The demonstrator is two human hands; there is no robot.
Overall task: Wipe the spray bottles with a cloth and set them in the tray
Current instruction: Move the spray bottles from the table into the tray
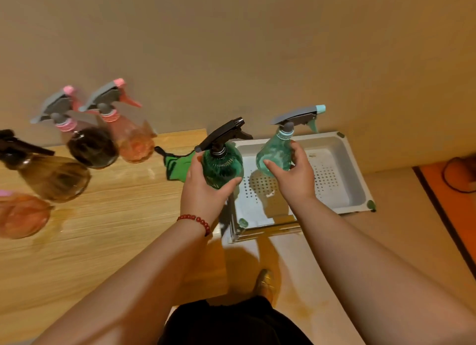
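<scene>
My left hand (203,187) grips a dark green spray bottle (222,165) with a black trigger head, held at the left edge of the white perforated tray (342,169). A pale teal spray bottle (275,154) with a grey head is gripped by my right hand (296,174) above the tray's inside. The green cloth (176,164) lies crumpled on the wooden table (103,229), just left of my left hand. Nothing else is in the tray.
Several more spray bottles stand on the table's left: two pink ones with grey heads (134,141), a dark one (92,149), an amber one (55,176) and an orange one (22,214). The tray sits lower, right of the table. A wall runs behind.
</scene>
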